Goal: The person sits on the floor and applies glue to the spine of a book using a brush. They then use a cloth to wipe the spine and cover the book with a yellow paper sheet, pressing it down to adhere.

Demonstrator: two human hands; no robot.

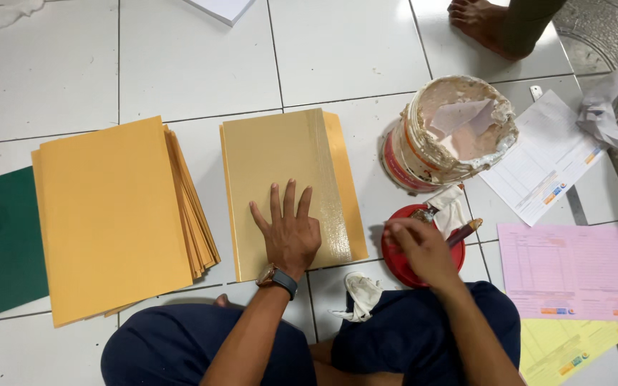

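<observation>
Floor tiles: left hand (291,232) flat on yellow sheet (284,179).

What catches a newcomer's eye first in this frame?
The left hand pressed flat on a yellow card sheet with a shiny wet strip, centre floor. Beside it, the right hand holds a brush over a red lid, below a crusted glue bucket.

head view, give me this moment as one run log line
left hand flat on glue-wet yellow sheet | right hand holds brush over red lid | glue bucket behind | yellow stack left
</observation>
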